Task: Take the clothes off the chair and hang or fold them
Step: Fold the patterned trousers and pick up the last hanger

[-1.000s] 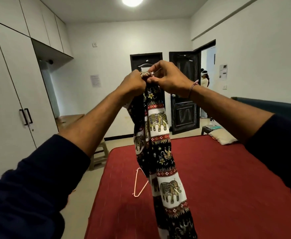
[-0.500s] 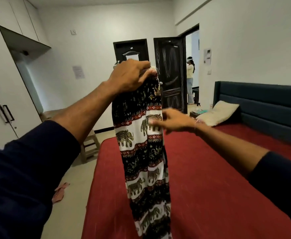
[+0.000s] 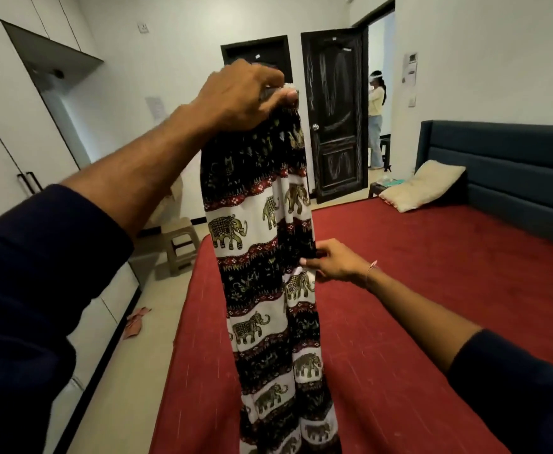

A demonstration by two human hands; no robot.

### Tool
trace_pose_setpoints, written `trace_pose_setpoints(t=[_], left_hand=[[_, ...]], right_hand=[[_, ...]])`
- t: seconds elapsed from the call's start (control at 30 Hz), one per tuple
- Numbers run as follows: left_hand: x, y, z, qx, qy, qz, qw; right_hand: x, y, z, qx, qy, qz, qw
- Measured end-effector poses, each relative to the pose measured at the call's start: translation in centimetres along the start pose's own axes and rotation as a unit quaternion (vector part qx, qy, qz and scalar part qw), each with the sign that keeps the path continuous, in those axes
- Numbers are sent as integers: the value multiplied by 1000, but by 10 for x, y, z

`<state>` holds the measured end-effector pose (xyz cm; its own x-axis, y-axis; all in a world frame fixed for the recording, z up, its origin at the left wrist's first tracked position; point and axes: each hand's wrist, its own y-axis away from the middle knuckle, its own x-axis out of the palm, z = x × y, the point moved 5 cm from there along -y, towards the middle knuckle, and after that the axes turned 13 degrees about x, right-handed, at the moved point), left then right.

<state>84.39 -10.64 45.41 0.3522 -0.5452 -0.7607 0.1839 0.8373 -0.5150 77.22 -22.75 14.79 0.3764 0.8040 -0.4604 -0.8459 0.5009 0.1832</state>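
Elephant-print trousers (image 3: 268,273) hang down the middle of the view over the red bed (image 3: 415,306). The right hand (image 3: 335,262) at about 4 o'clock pinches their edge midway down. The left hand (image 3: 244,95) up at 12 o'clock grips the waistband. Further back: a plastic stool (image 3: 180,244) at 9 o'clock, a pillow (image 3: 424,186) at 2 o'clock by the dark headboard (image 3: 514,165).

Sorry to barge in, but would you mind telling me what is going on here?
A person is holding up elephant-print trousers over a red bed. The left hand grips the bunched top, held high; the right hand pinches the fabric's edge partway down. The trousers hang full length, not yet folded or hung.
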Motion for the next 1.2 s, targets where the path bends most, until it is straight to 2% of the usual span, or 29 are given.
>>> trace_pose_setpoints(t=[0.13,0.27,0.33,0.43,0.53,0.63,0.77,0.83,0.87,0.93,1.0,1.1,1.2], left_hand=[[-7,15,-9,-67,41,1,997],[14,60,-2,-168,103,-3,980],[40,94,2,-228,133,3,965],[88,153,9,-318,191,50,927],[143,212,12,-395,260,87,877],[220,277,6,-472,330,119,809],[348,388,-17,-554,395,155,716],[427,461,-33,-603,415,177,658],[460,494,-42,-621,410,182,642],[521,556,-60,-649,370,180,639],[563,609,-72,-655,319,170,664],[593,659,-83,-629,280,167,706],[615,690,-86,-640,269,169,700]], right_hand=[[-49,36,-23,-16,48,48,998],[-95,47,-33,-2,67,58,996],[-109,45,-35,-2,78,68,995],[-123,32,-36,-4,102,94,990],[-120,4,-39,0,100,115,988],[-81,-51,-56,20,146,145,978],[11,-132,-130,60,254,195,945],[81,-185,-191,74,301,173,935],[117,-204,-221,77,322,143,933],[192,-243,-283,71,360,76,927],[260,-271,-331,54,386,31,920],[315,-290,-369,63,370,6,927],[340,-303,-387,74,353,13,933]])
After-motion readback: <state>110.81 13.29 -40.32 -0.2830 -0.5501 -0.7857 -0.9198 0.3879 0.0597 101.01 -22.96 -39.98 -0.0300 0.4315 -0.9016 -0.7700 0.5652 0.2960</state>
